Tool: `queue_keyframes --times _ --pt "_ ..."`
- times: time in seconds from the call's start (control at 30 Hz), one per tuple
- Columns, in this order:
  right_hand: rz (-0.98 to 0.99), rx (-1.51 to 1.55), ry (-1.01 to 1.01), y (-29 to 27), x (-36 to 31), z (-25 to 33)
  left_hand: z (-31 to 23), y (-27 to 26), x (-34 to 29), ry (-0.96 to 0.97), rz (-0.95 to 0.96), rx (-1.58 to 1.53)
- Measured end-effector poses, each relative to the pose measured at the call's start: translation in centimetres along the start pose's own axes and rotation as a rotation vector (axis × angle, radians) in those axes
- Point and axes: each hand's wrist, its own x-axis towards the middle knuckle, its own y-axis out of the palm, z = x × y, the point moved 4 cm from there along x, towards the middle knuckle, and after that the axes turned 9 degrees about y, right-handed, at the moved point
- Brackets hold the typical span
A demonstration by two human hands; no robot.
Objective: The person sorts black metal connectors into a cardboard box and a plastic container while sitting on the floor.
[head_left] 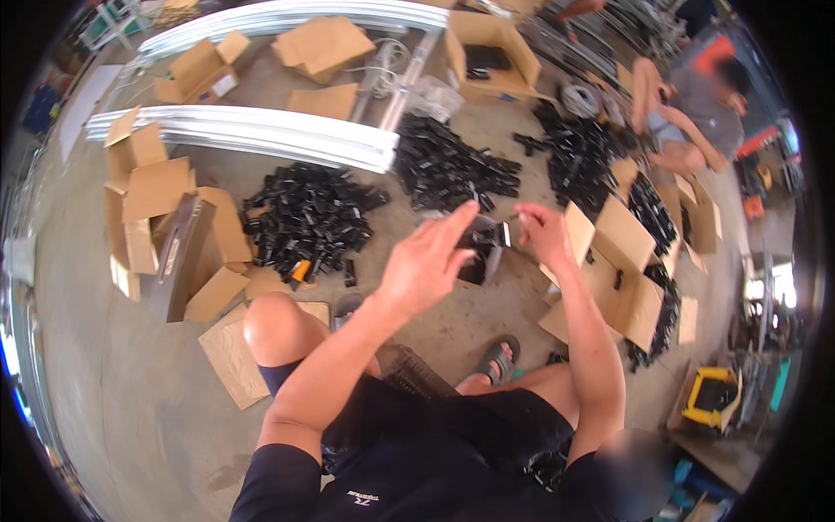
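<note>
My left hand (424,268) is raised in front of me with its fingers stretched out and nothing visible in it. To its right, my right hand (544,235) has its fingers curled in a pinch. Whatever it may hold is too small to make out. Between the two hands, below them, stands a dark box-like thing (492,266) with black pieces in it, partly hidden by my left hand. A heap of small black parts (309,222) lies to the left, with one orange piece (301,271) at its near edge. Another heap of longer black parts (448,165) lies just beyond my hands.
Open cardboard boxes (613,274) stand at the right, beside more black parts (578,157). Several cardboard boxes (156,191) are at the left. Long silver metal profiles (252,137) lie on the far floor. Another person (696,122) sits at the far right.
</note>
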Motion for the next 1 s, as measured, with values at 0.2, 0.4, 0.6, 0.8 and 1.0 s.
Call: queue_keyframes --times 0.2,0.4,0.6,0.8,1.0 --pt "-0.085 0.271 -0.224 -2.9 -11.1 7.9 -0.7 2.2 -0.8 0.051 0.103 0.090" --pt "-0.143 0.037 -0.569 0.1 -12.9 7.8 -1.1 3.7 -1.5 0.094 0.188 0.141" --pt "-0.146 -0.097 -0.659 2.1 -12.4 7.1 -0.8 4.4 -2.1 0.085 0.241 0.158" --pt "-0.201 -0.278 -0.770 3.3 -11.8 6.1 -0.4 5.3 -2.2 0.051 0.278 0.161" --pt "-0.206 -0.433 -0.745 4.1 -11.7 6.0 0.1 5.7 -2.3 0.018 0.318 0.186"
